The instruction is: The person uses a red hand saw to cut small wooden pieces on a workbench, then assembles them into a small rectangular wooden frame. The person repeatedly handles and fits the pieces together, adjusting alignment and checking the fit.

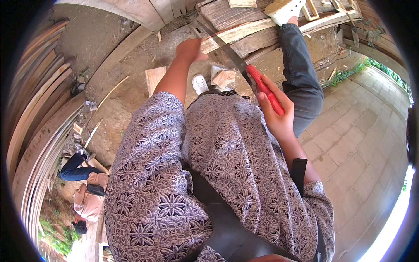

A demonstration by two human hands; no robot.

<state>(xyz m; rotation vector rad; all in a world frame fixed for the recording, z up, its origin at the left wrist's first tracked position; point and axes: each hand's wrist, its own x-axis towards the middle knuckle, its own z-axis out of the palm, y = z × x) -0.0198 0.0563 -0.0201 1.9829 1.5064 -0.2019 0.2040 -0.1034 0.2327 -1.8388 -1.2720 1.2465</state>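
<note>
My right hand (279,109) is wrapped around the red handle (257,81) of a handsaw. Its long dark blade (235,59) runs up and to the left, crossing a pale wooden plank (244,31) near the plank's left end. My left hand (190,50) is closed at that end, just left of the blade; its fingertips are partly hidden. The plank lies along the edge of a rough timber bench (218,15). A white clog (283,11) on my raised right foot rests on the bench by the plank's other end.
Wood offcuts (155,78) and another white clog (200,84) are on the dirt floor below. Long boards (35,109) stand stacked at the left. Another person (89,196) sits at the lower left. Paved ground (349,126) stretches along the right.
</note>
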